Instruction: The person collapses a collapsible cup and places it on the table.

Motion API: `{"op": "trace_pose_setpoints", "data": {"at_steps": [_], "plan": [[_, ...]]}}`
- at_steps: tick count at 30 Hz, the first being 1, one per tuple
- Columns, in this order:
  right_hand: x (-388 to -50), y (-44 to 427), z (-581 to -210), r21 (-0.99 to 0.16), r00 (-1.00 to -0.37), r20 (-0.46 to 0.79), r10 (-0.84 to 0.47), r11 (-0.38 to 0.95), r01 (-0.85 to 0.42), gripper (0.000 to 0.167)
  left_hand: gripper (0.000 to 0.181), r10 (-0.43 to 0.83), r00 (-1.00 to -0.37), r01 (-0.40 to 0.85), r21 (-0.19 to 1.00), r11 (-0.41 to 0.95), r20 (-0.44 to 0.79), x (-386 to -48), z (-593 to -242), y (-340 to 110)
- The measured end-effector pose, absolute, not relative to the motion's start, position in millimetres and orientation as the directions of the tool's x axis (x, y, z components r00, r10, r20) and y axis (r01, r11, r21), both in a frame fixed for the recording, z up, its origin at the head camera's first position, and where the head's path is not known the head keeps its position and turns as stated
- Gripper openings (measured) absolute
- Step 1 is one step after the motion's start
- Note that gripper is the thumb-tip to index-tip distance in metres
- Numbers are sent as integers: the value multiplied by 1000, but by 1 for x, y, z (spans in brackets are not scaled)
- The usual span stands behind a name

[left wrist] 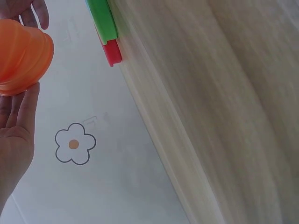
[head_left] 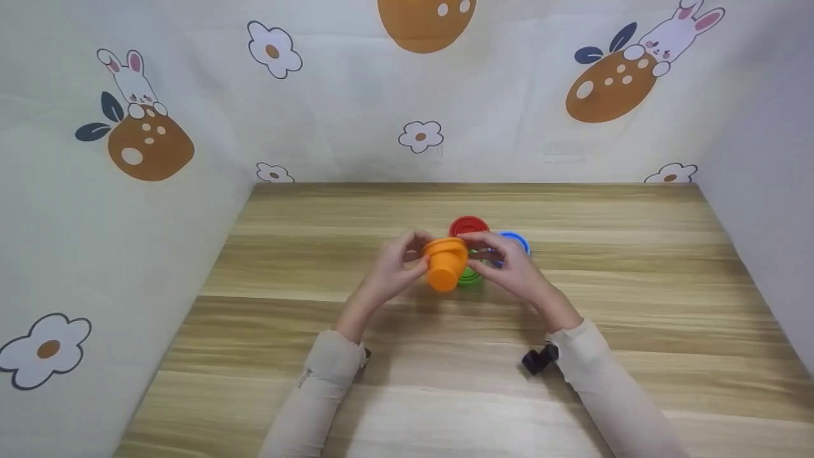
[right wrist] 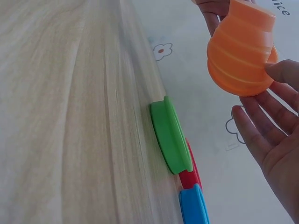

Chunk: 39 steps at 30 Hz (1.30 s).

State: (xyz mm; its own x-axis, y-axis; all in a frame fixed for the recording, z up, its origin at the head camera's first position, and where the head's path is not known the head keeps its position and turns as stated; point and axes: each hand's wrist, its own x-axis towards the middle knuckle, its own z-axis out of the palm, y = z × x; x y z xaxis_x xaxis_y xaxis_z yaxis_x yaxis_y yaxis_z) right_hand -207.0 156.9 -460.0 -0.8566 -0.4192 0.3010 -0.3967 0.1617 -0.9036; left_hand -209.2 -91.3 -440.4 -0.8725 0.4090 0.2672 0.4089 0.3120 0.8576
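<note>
An orange ribbed collapsible cup (head_left: 444, 270) is held above the table, tilted, with its narrow base toward me. My left hand (head_left: 391, 270) pinches its rim from the left. On the other side, my right hand (head_left: 512, 270) grips the rim with the thumb and fingertips. The right wrist view shows the cup (right wrist: 240, 53) drawn out tall, with the right thumb (right wrist: 282, 72) against its side. Behind and below lie three flattened round pieces: green (head_left: 470, 277), red (head_left: 469, 225) and blue (head_left: 521, 243). The hands and cup partly cover them in the head view.
A wood-grain table (head_left: 286, 254) lies under the hands. Pale walls with printed rabbits and flowers (head_left: 420, 137) rise at the back and sides. A black wrist camera (head_left: 539, 360) juts from the right sleeve.
</note>
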Motion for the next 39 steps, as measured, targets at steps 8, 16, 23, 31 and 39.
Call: {"op": "trace_pose_setpoints", "data": {"at_steps": [8,16,23,31,39], "plan": [[-208,155,-461,-893,-846,335,-414,148,-426,40,25,407,-870,415,860,299,278,-208,-441,-91],[-210,153,-462,-886,-862,339,-377,179,-427,37,25,414,-861,425,864,269,295,-207,-439,-88],[-209,151,-461,-861,-864,366,-347,227,-456,32,25,431,-862,406,873,270,268,-207,-440,-86],[-210,150,-461,-806,-844,448,-297,274,-524,27,29,475,-850,388,880,275,226,-207,-440,-83],[-210,150,-462,-761,-827,484,-285,329,-559,23,34,509,-833,408,862,301,217,-205,-438,-80]]}}
